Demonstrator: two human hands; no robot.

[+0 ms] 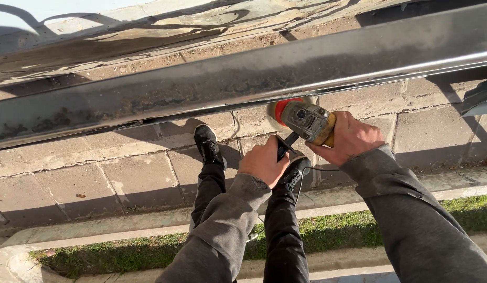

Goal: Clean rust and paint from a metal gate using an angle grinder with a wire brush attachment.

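Note:
A yellow and grey angle grinder (308, 121) with a red-backed disc sits just under the lower edge of a long dark steel beam (243, 78) that crosses the view. My right hand (350, 138) wraps the grinder's yellow body from the right. My left hand (264, 165) is closed on its black side handle, below and left of the disc. The disc (281, 111) touches or nearly touches the beam's underside. Both arms wear grey sleeves.
Below are my black trousers and black shoes (207, 144) on grey paving blocks (128, 178). A concrete kerb (122, 230) and a strip of grass (338, 225) run along the bottom. The grinder's thin cable trails down by my right foot. A rusty surface lies behind the beam.

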